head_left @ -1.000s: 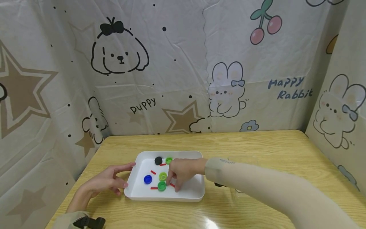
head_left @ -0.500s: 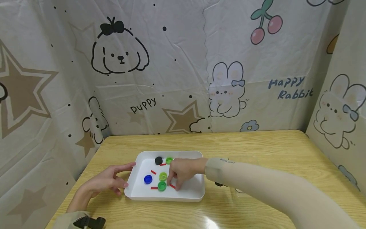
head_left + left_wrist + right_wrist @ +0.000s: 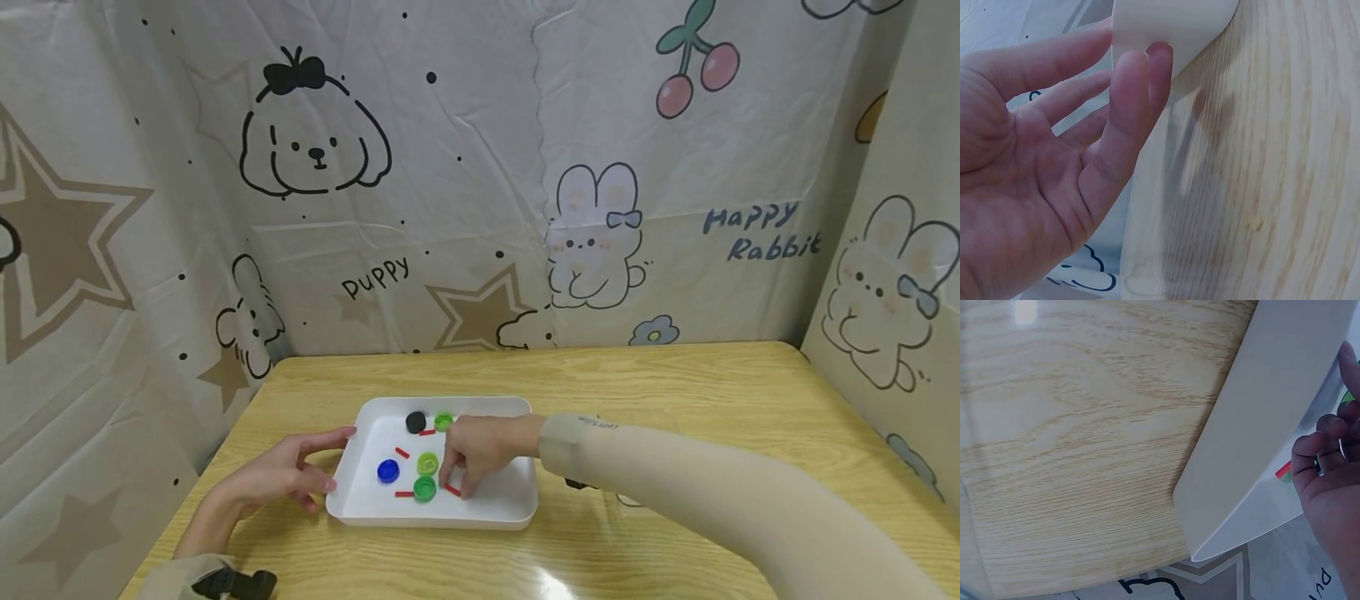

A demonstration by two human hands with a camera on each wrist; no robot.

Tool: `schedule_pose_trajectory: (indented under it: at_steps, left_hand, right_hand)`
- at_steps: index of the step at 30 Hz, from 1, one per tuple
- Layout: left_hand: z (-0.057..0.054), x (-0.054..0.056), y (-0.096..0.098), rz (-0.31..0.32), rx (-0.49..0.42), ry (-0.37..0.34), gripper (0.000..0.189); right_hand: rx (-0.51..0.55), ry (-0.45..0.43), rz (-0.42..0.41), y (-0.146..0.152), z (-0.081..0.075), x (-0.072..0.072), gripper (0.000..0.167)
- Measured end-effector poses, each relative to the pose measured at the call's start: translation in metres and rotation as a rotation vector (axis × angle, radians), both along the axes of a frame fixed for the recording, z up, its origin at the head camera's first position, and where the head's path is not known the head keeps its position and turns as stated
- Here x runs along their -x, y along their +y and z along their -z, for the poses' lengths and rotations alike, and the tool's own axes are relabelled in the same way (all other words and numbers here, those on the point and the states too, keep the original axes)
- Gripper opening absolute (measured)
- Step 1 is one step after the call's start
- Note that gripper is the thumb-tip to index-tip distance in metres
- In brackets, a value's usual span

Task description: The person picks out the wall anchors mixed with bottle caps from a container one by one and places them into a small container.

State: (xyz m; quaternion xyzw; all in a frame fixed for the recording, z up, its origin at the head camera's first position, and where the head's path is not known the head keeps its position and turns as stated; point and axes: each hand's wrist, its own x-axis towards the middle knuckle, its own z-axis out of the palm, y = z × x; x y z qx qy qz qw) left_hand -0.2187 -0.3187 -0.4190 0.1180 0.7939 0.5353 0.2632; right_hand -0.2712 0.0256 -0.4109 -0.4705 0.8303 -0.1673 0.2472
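A white tray on the table holds round caps and short red sticks. My left hand touches the tray's left side with extended fingertips. In the left wrist view, the left hand has its fingertips against the white wall. Inside the tray, my right hand pinches a short red stick between finger and thumb. A green cap lies just left of those fingertips, touching a yellow-green cap. In the right wrist view, the right hand shows curled fingers, and the pinch is hidden.
Also in the tray are a blue cap, a black cap, another green cap and further red sticks. The wooden table meets a patterned cloth at its back.
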Motion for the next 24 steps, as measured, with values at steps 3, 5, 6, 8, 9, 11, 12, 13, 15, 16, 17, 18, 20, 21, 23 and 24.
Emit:
schedule_pose_trajectory:
  at_steps: [3,5,6,8,9,11,12,13,15,16,17,18,20,21,23,24]
  left_hand:
    - [0.0008,0.0003,0.0001,0.003,0.001,0.009,0.088]
    - [0.0013,0.0006,0.0002,0.002,0.001,0.012,0.088]
    - [0.0016,0.0007,0.0001,0.000,0.003,0.012,0.088]
    - [0.0020,0.0007,0.0000,-0.003,0.004,0.009,0.088]
    - [0.0020,0.0006,0.0000,-0.003,0.003,0.008,0.088]
    - [0.0018,0.0004,-0.0002,-0.001,0.000,0.008,0.088]
    - [0.0017,0.0004,-0.0002,0.000,-0.001,0.008,0.087]
    - [0.0013,0.0002,-0.0002,0.001,-0.003,0.008,0.087]
    - [0.0009,0.0001,0.0000,0.006,-0.006,0.010,0.087]
    - [0.0007,0.0000,0.0000,0.006,-0.007,0.010,0.087]
    - [0.0007,0.0000,0.0001,0.005,-0.005,0.010,0.087]
    - [0.0005,0.0000,0.0001,0.004,-0.005,0.010,0.087]
    - [0.0002,-0.0001,0.0001,0.003,-0.003,0.010,0.087]
    - [0.0001,-0.0003,0.0002,0.004,-0.001,0.011,0.087]
    - [0.0000,-0.0004,0.0002,0.002,0.003,0.011,0.087]
    - [0.0000,-0.0005,0.0002,0.000,0.005,0.009,0.088]
  right_hand:
    - [-0.002,0.002,-0.005,-0.0001,0.0001,-0.0009,0.027]
    - [-0.002,0.009,-0.008,-0.0002,0.0005,-0.0013,0.027]
    - [-0.002,0.016,-0.012,-0.0004,0.0010,-0.0014,0.027]
    - [-0.003,0.024,-0.017,-0.0008,0.0014,-0.0018,0.028]
    - [-0.003,0.028,-0.019,-0.0010,0.0018,-0.0018,0.028]
    - [-0.006,0.032,-0.020,-0.0017,0.0021,-0.0021,0.028]
    - [-0.010,0.036,-0.019,-0.0020,0.0022,-0.0024,0.027]
    - [-0.013,0.038,-0.017,-0.0023,0.0022,-0.0027,0.027]
    - [-0.018,0.041,-0.016,-0.0027,0.0022,-0.0029,0.027]
    - [-0.021,0.042,-0.014,-0.0029,0.0021,-0.0029,0.027]
    - [-0.024,0.046,-0.012,-0.0029,0.0020,-0.0032,0.027]
    - [-0.027,0.050,-0.010,-0.0028,0.0020,-0.0033,0.027]
    - [-0.028,0.049,-0.005,-0.0026,0.0020,-0.0034,0.028]
    - [-0.029,0.050,-0.003,-0.0025,0.0020,-0.0037,0.028]
    - [-0.029,0.052,0.001,-0.0023,0.0016,-0.0044,0.028]
    - [-0.027,0.054,0.001,-0.0022,0.0013,-0.0046,0.028]
